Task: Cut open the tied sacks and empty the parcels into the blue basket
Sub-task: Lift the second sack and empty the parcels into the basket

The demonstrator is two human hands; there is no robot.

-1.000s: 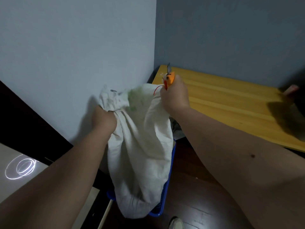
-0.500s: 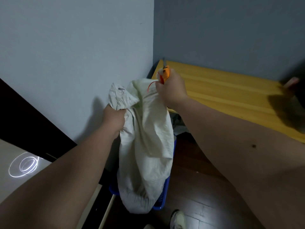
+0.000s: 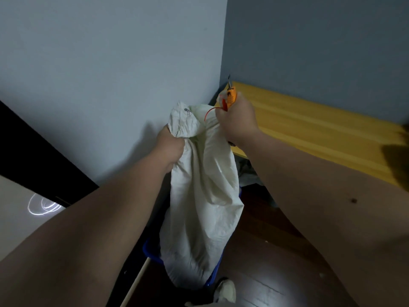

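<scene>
Seen from the head camera: white sack point(image 3: 205, 191) held up by its top end and hanging into the blue basket point(image 3: 152, 254) on the dark floor. Left hand point(image 3: 169, 149) clenched round a bunched corner of the cloth; right hand point(image 3: 238, 119) gripping the other corner together with an orange cutter point(image 3: 231, 97), blade pointing up, red string point(image 3: 210, 111) trailing beside it. Behind, a yellow wooden table point(image 3: 309, 127) set against grey walls. No parcels visible.

The sack point(image 3: 201, 196) hides most of the blue basket point(image 3: 152, 254).
</scene>
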